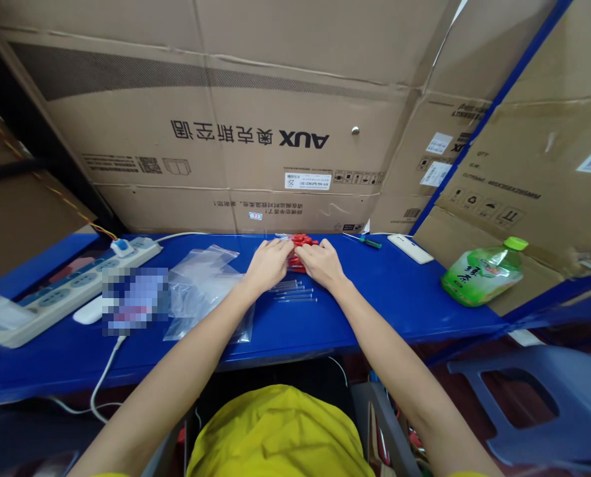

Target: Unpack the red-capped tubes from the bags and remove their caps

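Observation:
Both my hands meet at the back middle of the blue shelf [405,298]. My left hand [268,264] and my right hand [321,263] are curled, fingers pressed on a small bunch of red parts [301,241] that lies in a clear bag. The fingertips are partly hidden behind the knuckles. Just in front of my wrists lie several thin clear tubes [295,291] side by side on the shelf.
Clear plastic bags [201,285] lie to the left, beside a white power strip [67,291] with a cable. A small green screwdriver [368,242], a white flat device [409,248] and a green bottle [484,271] on its side are to the right. Cardboard boxes [256,132] form the back wall. A blue stool [538,404] stands lower right.

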A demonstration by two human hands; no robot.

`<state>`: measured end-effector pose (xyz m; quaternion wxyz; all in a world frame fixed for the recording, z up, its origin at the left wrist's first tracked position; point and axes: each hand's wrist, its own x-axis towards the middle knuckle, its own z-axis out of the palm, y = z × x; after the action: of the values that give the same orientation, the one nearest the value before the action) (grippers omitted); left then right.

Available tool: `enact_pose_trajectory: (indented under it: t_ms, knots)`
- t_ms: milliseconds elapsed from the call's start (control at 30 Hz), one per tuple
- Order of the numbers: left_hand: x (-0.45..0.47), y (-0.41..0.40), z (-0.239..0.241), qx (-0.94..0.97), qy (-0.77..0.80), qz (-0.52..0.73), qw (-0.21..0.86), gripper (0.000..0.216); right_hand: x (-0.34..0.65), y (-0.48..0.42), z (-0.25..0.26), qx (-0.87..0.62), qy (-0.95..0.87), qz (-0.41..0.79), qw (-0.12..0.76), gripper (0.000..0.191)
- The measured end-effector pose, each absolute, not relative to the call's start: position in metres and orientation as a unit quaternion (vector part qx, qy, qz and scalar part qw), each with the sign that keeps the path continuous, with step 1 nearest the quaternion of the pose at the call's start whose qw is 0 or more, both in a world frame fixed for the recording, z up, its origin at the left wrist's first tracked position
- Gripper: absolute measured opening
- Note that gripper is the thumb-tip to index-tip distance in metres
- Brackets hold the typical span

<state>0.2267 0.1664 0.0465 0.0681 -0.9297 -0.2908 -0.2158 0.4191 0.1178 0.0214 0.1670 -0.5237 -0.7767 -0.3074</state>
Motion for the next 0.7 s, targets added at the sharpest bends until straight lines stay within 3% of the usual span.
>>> enact_pose_trajectory:
  t_ms: [100,300,700]
  knots:
    - [0.228,0.163,0.046,-0.935,-0.281,-0.214,0.047,0.013,0.421,0.116,0.023,-0.526,-0.777,-0.305,0.164,0.032]
    - [0.229,0.168,0.046,-0.941,-0.272,-0.196,0.046,0.036,0.425,0.114,0.025,-0.519,-0.781,-0.302,0.172,0.034]
    - [0.232,0.172,0.048,-0.92,-0.301,-0.249,0.03,0.044,0.43,0.116,0.029,-0.512,-0.766,-0.336,0.197,0.037]
